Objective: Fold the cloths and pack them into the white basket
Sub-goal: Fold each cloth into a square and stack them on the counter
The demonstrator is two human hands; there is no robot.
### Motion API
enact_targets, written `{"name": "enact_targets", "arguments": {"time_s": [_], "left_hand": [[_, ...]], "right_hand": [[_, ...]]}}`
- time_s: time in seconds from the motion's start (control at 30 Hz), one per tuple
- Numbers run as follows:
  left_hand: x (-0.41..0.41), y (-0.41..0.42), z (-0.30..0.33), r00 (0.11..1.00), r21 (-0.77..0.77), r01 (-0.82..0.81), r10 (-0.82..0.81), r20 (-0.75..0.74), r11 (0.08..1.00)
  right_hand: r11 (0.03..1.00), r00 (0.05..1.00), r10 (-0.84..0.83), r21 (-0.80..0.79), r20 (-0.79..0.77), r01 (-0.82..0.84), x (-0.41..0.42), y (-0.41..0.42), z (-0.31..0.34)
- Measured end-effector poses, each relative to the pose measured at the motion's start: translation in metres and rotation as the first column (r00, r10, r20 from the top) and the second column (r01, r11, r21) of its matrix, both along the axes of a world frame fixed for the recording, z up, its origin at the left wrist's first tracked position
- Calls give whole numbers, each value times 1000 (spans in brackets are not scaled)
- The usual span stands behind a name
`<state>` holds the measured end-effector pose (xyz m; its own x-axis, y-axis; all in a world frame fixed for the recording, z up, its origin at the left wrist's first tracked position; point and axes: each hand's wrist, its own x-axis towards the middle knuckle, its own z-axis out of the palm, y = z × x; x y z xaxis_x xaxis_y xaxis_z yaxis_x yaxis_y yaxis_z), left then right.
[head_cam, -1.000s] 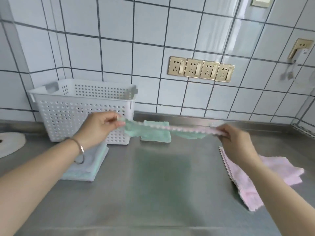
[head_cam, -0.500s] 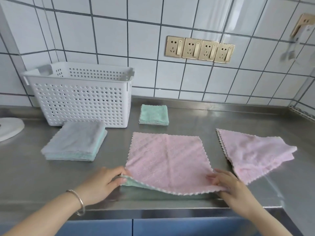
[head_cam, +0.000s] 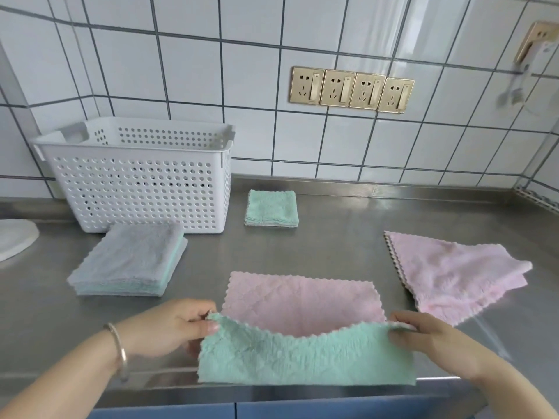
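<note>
From the left, we see the basket against the wall (nothing shows through its holes, so we judge nothing is packed), a folded stack just in front of it and a small folded green cloth to its right. Our left hand and right hand pinch the near corners of the two-sided cloth at the counter edge, turning its green face up over the pink for a first fold. Farthest right, a pink cloth lies loosely crumpled, so folding is partway and packing is all left.
</note>
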<state>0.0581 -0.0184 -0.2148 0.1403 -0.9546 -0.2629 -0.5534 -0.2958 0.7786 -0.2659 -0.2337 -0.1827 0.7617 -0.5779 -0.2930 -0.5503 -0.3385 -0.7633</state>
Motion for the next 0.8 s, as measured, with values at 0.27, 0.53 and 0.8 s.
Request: {"name": "enact_targets", "arguments": {"time_s": [0.27,0.53,0.8], "left_hand": [[9,-67,-23,844,-118,-522,532,70,844],[11,-94,-35,711,-170,-552,567,415,817],[12,-104,-34,692,-141,-539,532,488,830]], "right_hand": [[915,935,-353,-201,26,350,54,-36,-33],[856,889,-457,-288,-32,430,76,-49,-52],[846,884,-459,-348,-89,404,79,-49,-51]]}}
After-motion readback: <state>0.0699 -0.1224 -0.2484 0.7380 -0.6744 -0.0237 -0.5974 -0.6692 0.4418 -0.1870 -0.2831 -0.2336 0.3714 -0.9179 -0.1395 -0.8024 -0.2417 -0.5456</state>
